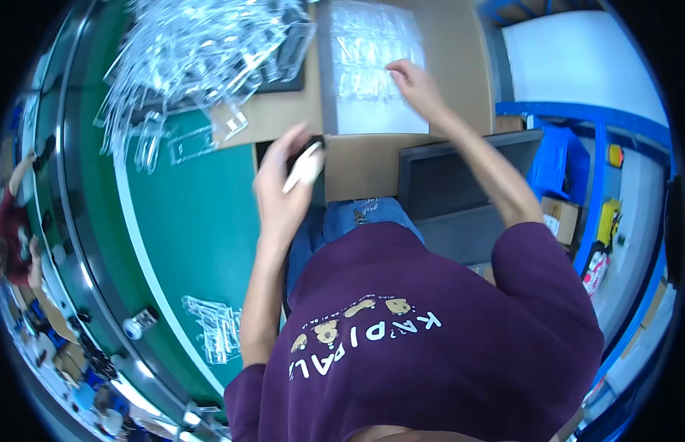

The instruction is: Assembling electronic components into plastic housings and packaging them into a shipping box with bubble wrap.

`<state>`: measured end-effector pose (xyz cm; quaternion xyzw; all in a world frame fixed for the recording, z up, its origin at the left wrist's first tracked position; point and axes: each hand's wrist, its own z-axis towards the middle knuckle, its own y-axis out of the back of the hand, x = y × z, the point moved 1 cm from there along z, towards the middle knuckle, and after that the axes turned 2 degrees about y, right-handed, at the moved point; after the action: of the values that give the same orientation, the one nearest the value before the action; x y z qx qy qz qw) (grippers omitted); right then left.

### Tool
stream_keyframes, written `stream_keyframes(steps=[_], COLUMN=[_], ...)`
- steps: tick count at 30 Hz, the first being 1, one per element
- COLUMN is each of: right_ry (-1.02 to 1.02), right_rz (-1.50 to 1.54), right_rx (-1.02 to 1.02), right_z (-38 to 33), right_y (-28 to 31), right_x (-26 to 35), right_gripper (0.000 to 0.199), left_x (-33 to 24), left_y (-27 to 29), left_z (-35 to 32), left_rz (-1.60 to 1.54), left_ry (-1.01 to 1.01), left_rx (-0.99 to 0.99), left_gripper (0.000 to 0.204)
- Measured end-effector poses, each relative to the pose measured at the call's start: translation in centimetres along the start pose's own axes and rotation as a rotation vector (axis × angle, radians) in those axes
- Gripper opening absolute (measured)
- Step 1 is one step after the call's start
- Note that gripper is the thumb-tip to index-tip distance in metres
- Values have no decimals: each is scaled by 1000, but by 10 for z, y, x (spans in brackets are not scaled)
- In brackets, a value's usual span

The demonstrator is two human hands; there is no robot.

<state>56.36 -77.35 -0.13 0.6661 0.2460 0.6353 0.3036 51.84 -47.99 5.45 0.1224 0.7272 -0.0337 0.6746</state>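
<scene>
Left hand grips white tape dispenser; right hand, fingers spread, presses clear bag; bag may slip if pressure eases.

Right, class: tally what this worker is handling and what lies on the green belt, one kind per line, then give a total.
Hands: 2, left hand and right hand
White marker-like object in the left hand: 1
Clear plastic sheet under the right hand: 1
Cardboard box: 1
Heaps of clear plastic pieces: 2, big heap and small heap
Total: 7
</scene>
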Motion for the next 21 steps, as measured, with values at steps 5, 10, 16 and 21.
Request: stream_keyframes(steps=[5,10,16,21], right_ry=[-218,-567,-898,-1071], right_rz=[-453,-392,-385,-366], right_rx=[392,514,169,-130], right_z=[29,33,13,6], right_y=[33,-29,-84,-125], right_x=[-96,-199,-208,-183], right_gripper=[33,51,63,69], left_x=[28,155,226,294], left_y=[-93,-132,-115,-122], left_z=[113,145,136,122], left_rz=[-59,274,432,650], left_ry=[180,579,873,756], left_rx=[149,-140,-101,-164], left_gripper=[49,60,63,70])
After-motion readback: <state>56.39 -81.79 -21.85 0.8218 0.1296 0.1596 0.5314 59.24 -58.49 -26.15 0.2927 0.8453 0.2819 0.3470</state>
